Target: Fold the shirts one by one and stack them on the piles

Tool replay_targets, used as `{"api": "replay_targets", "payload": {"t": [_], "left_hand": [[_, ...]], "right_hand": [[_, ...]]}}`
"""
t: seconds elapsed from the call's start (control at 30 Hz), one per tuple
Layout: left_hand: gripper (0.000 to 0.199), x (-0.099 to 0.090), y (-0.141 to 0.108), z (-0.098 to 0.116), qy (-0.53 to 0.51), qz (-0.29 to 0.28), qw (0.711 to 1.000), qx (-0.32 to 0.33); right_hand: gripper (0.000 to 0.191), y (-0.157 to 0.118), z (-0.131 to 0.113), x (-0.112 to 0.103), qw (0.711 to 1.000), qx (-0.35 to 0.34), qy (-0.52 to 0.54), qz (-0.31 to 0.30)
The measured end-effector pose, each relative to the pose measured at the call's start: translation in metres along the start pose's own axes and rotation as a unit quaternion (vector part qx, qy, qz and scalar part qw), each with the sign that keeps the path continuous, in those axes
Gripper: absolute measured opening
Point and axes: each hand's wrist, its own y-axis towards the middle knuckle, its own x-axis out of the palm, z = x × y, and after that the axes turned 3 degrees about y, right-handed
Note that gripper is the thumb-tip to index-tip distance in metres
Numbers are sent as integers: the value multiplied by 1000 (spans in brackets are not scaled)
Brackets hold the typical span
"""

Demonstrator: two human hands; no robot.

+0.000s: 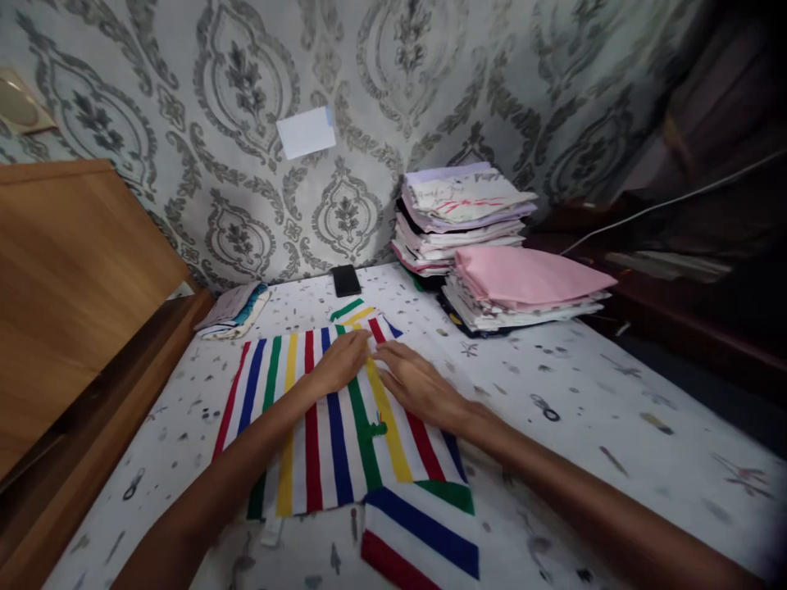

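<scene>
Presently, left hand (341, 360) and right hand (424, 389) are touching the spread, unfolded striped T-shirt (338, 447), finger grip indeterminable; folded garments (529, 274) are lying beyond it.

White paper (306, 133) on patterned wall (346, 211)

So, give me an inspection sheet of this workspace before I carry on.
Surface: white cloth sheet with small printed motifs.
Work item: multicoloured striped fabric shirt, lying spread out, with a small green emblem.
Clutter: flat black rectangular object; low pile of folded cloths at left; tall pile of folded cloths and pink-topped cloth pile at right.
Hands: left hand and right hand on the shirt, close together; whether they pinch it is unclear.
Cables: thin white cable at right, apart from both hands.
Surroundings: grey-patterned wall, brown wooden panel at left; right side dark.
</scene>
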Motion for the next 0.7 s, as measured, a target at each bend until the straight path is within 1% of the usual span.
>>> {"api": "replay_targets", "payload": {"t": [0.03, 0.07, 0.13, 0.2, 0.27, 0.37, 0.43, 0.5, 0.6, 0.67, 0.7], "left_hand": [[42, -3, -9, -5, 12, -8, 1000, -16], [45, -6, -18, -11, 24, -17, 999, -37], [49, -15, -34, -24, 51, -37, 994, -93], [54, -27, -52, -40, 77, -58, 983, -155], [60, -42, -72, -60, 103, -75, 967, -219], [64, -66, -103, -92, 143, -87, 941, -295], [64, -78, -118, -109, 158, -92, 927, -326], [64, -86, -127, -120, 161, -96, 919, -347], [63, -94, -130, -122, 162, -92, 915, -357], [61, -95, -127, -114, 181, -79, 908, -370], [61, -95, -124, -106, 199, -67, 901, -379]], "right_hand": [[38, 20, 1, 10, 999, -20, -4, -27], [41, 38, 3, 21, 998, -23, -12, -54], [47, 65, 11, 42, 995, 10, -45, -92], [55, 80, 23, 57, 989, 58, -87, -105], [63, 82, 37, 65, 983, 88, -125, -99], [69, 77, 50, 67, 980, 97, -154, -78], [71, 75, 52, 66, 979, 96, -165, -70], [70, 74, 50, 66, 977, 96, -175, -69], [68, 75, 48, 68, 977, 100, -179, -65], [68, 75, 49, 69, 977, 97, -179, -65], [68, 75, 50, 70, 977, 94, -181, -66]]}}
